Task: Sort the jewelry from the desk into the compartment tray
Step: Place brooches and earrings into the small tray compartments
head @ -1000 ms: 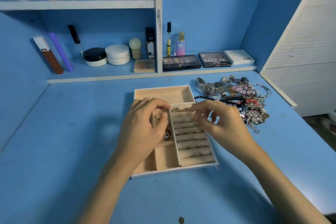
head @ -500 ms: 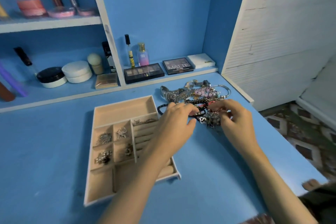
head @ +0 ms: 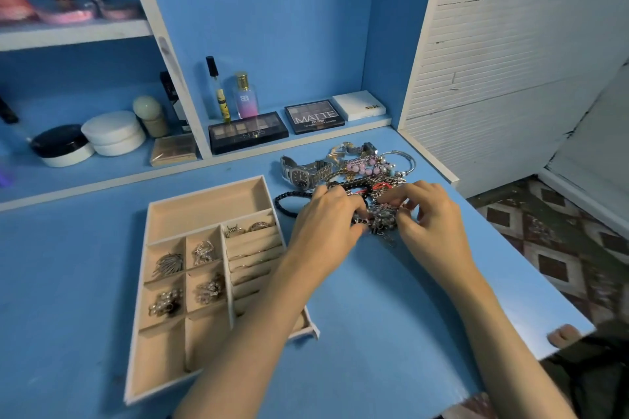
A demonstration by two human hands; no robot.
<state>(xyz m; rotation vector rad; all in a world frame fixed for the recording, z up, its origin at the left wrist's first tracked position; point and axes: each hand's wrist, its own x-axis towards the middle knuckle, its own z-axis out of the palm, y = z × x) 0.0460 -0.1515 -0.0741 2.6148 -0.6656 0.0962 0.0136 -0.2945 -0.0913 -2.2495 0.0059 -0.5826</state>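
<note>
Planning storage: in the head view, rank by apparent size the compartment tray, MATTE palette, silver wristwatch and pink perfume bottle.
1. compartment tray
2. MATTE palette
3. silver wristwatch and pink perfume bottle: alike, bottle farther back, so unranked.

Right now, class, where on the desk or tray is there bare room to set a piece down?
Free: the tray's long back compartment, its near-left compartment, the desk left of the tray, and the near desk right of it. Crowded: the back-right corner, where the left hand and right hand are in the jewelry pile.
</note>
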